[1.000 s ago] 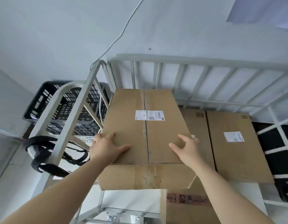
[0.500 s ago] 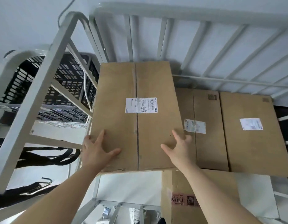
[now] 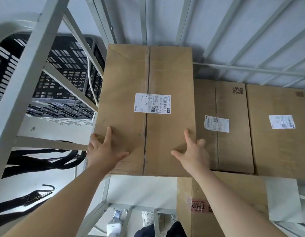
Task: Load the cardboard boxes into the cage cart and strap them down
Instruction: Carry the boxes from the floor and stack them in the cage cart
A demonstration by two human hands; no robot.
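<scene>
The top box point(image 3: 146, 108) lies flat inside the cart point(image 3: 233, 65), at its left rear corner, its long axis running from the near edge away toward the back rails, centre seam in line with that axis. Its label point(image 3: 152, 103) sits across the seam near the middle. The far edge is close against the back rails; the left edge runs just beside the cart's slanted left bars point(image 3: 28, 74); the near edge overhangs open space above the cart's lower frame. To its right, lower down, two boxes lie side by side: the middle box point(image 3: 223, 125), partly covered by the top box, and the right box point(image 3: 278, 130), each with its long axis the same way. A further box point(image 3: 233, 202) stands at the near right, below them. The left hand point(image 3: 103, 151) rests flat on the top box's near-left corner, fingers point(image 3: 108, 134) spread, gripping nothing. The right hand point(image 3: 192, 154) rests flat near the near-right corner, fingers spread likewise, outer fingers over the right edge. Black straps point(image 3: 45, 159) hang outside the left bars, beside a black crate point(image 3: 66, 69).
</scene>
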